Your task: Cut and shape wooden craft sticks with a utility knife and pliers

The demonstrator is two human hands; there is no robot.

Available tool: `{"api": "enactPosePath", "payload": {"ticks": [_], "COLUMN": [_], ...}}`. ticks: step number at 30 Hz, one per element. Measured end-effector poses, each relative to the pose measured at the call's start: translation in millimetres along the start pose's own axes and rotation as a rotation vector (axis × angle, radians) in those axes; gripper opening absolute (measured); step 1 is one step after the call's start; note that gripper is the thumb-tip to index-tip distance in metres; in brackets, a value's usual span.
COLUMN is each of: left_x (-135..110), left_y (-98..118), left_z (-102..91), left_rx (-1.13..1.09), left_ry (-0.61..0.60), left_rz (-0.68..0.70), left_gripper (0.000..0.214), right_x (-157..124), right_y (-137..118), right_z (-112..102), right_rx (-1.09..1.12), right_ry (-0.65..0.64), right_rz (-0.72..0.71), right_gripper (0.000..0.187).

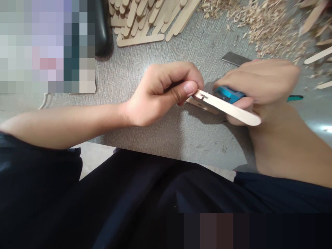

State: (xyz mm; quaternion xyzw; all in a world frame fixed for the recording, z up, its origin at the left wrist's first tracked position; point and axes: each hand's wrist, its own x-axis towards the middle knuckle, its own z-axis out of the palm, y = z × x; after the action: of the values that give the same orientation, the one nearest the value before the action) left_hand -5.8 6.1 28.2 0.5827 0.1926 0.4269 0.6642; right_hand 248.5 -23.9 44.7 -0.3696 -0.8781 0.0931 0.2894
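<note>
Pinching the notched stick (233, 110) by one end, your left hand (160, 91) holds it above the table (129, 72); your right hand (261, 81) grips a blue tool (230, 94) beside it. Its notch looks partly cut; beyond it, piled sticks (141, 15) appear uncut.

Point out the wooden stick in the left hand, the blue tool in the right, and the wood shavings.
Wooden stick (227, 107): head view, middle of its pale face.
Blue tool (229, 94): head view, its exposed blue body.
Wood shavings (269, 29): head view, middle of the heap.
</note>
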Motion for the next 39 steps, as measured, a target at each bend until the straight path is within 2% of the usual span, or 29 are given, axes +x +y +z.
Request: {"api": "enactPosePath", "payload": {"ticks": [6,9,14,19,24,29,32,35,37,39], "left_x": [0.6,1.8,0.9,-2.5,6.2,12.9,7.6,0.9,-1.4,-1.7], "left_y": [-6.5,-7.3,-3.6,3.0,7.2,7.2,4.6,0.3,-2.3,-3.7], "left_z": [-1.7,-2.2,-1.0,-0.6,6.9,13.0,9.3,4.6,3.3,3.6], "left_rx": [-0.04,-0.047,-0.05,-0.088,0.026,0.074,0.064,-0.02,-0.08,-0.1], "left_ry": [-0.037,-0.045,-0.009,-0.031,0.035,0.03,0.011,-0.026,-0.013,0.012], "left_rz": [0.104,0.116,0.034,-0.002,-0.143,-0.171,-0.127,0.018,0.099,0.105], "left_gripper": [0.05,0.053,0.059,0.05,0.054,0.052,0.051,0.046,0.043,0.043], "right_x": [0.9,-0.4,-2.2,-2.3,-2.1,-0.5,0.3,0.4,0.4,0.6], "right_y": [-3.0,-3.8,-3.0,-1.2,1.9,1.7,-0.3,-1.2,-0.7,0.2], "right_z": [0.0,1.6,1.6,-1.5,-1.2,-2.4,-4.0,-5.5,-6.7,-8.1], "right_rx": [-0.002,-0.022,-0.053,-0.084,-0.013,-0.018,-0.01,-0.013,-0.008,-0.003], "right_ry": [-0.025,-0.015,-0.017,-0.065,-0.028,-0.044,-0.062,-0.09,-0.105,-0.127], "right_rz": [0.012,0.027,0.034,0.023,-0.008,-0.034,-0.023,0.006,-0.011,-0.024], "right_gripper": [0.078,0.079,0.079,0.08,0.076,0.075,0.077,0.081,0.08,0.079]}}
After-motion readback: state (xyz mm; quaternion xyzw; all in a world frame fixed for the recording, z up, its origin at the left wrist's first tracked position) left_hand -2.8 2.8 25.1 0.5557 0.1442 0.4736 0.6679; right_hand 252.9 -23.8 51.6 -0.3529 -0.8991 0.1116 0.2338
